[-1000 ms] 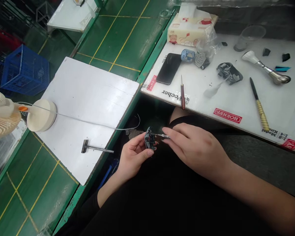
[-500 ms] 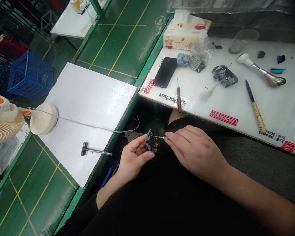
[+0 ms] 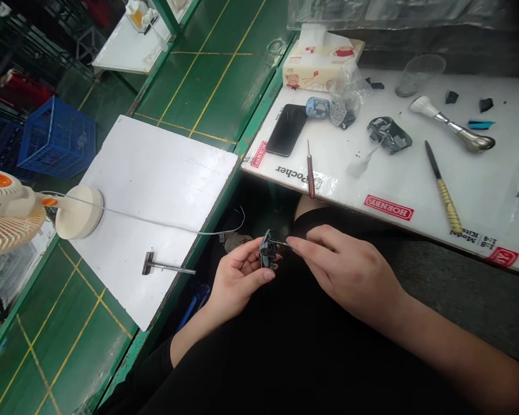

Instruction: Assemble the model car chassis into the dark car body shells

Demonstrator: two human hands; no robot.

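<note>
Dark plastic makes up the small part (image 3: 267, 253) that the left hand (image 3: 237, 279) pinches between thumb and fingertips, low over the lap near the middle of the view. The right hand (image 3: 346, 274) closes its fingers on a thin metal tool (image 3: 282, 245), whose tip touches the part's right side. Left of the hands, a T-shaped metal tool (image 3: 166, 267) lies on a white board (image 3: 155, 167), with a fan (image 3: 8, 216) at its left edge. Farther off to the right, a second white board (image 3: 372, 184) carries a phone (image 3: 286, 129), a red-handled pick (image 3: 310, 173) and a yellow-handled tool (image 3: 444, 193).
</note>
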